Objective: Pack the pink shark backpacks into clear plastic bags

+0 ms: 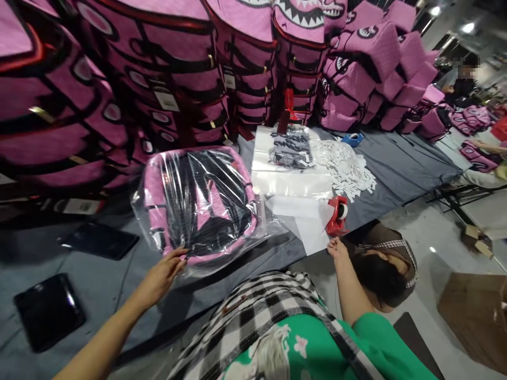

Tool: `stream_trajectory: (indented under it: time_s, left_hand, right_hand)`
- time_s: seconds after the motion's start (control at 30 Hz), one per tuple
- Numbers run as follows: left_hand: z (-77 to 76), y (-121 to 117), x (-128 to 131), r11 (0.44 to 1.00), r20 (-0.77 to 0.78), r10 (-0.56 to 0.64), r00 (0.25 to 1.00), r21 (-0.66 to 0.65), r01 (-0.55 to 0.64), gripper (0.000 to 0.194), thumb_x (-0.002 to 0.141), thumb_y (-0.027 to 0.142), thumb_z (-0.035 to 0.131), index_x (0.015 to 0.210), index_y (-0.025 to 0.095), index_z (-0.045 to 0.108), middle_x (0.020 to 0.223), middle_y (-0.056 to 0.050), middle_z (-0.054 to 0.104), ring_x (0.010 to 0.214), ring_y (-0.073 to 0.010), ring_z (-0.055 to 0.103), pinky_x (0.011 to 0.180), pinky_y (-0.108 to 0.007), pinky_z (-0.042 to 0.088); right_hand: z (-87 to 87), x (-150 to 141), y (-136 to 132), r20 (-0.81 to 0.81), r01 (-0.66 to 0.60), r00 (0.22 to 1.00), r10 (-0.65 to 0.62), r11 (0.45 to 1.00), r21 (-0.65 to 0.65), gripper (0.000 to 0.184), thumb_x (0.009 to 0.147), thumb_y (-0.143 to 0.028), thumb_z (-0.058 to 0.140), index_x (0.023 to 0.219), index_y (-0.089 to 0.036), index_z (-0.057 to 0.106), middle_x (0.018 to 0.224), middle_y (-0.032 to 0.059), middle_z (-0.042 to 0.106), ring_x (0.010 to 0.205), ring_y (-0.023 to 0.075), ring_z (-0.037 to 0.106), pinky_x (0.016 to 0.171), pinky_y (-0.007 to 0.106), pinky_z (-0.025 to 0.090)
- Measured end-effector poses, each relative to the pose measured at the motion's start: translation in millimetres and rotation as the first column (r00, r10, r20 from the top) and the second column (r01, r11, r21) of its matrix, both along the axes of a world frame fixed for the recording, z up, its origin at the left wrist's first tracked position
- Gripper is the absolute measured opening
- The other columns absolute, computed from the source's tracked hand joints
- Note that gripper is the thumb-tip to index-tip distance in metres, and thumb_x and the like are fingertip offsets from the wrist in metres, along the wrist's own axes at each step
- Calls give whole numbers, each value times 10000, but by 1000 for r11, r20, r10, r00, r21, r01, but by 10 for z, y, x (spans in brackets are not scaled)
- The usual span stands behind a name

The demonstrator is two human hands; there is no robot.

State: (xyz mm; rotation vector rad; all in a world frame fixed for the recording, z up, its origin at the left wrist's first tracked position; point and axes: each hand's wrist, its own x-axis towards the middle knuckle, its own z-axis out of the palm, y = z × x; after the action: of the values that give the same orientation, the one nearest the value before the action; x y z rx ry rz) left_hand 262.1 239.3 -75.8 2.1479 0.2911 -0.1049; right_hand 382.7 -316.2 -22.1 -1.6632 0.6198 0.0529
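Left of centre, the bag [206,203] lies just above my left hand [163,274], touching its fingertips; my right hand [336,248] is just below the dispenser [335,216]. Whether either grips, I can't tell.

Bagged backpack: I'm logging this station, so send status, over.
Left hand at near edge of bagged backpack. Right hand beside red tape dispenser. Backpack flat in clear plastic; stacked pink backpacks behind.

I'm holding my left arm [111,330] out on a slant, the left hand [168,271] facing palm down, its fingers bunching close and pointing forward and inward. My right arm [351,287] is reaching ahead, the right hand [337,248] curling its fingers inward.
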Motion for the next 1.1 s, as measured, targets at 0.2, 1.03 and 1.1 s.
stream_trajectory:
  time_s: [0.2, 1.03, 1.1]
  left_hand:
    - [346, -251, 1, 979, 13, -180, 984, 98, 178, 443, 905, 558, 345, 813, 199, 588, 1264, -184, 643, 1191, -292, 583, 1114, -458, 435]
    - [-36, -326, 104, 992, 228, -121, 966, 59, 111, 249, 952, 228, 435, 1038, 101, 631, 1136, -140, 647, 1053, -223, 603, 1015, -378, 491]
    - [-20, -355, 126, 992, 239, -120, 963, 74, 106, 214, 942, 181, 455, 997, 93, 643, 1123, -139, 657, 1063, -226, 606, 1019, -374, 491]
  right_hand:
    - [206, 12, 1505, 78, -554, 807, 585, 706, 442, 390, 880, -509, 689, 802, -220, 439, 603, -87, 308, 499, 87, 249, 455, 194, 243]
    - [491, 216, 3613, -398, -600, 47, 916, -292, -745, 127, 962, -300, 624, 999, -181, 601, 959, 73, 673, 889, 186, 596, 713, 260, 356]
    - [487, 43, 3620, -461, -604, -42, 887, -390, -695, 177, 958, -357, 641, 1032, -198, 616, 994, 62, 690, 928, 183, 621, 742, 257, 375]
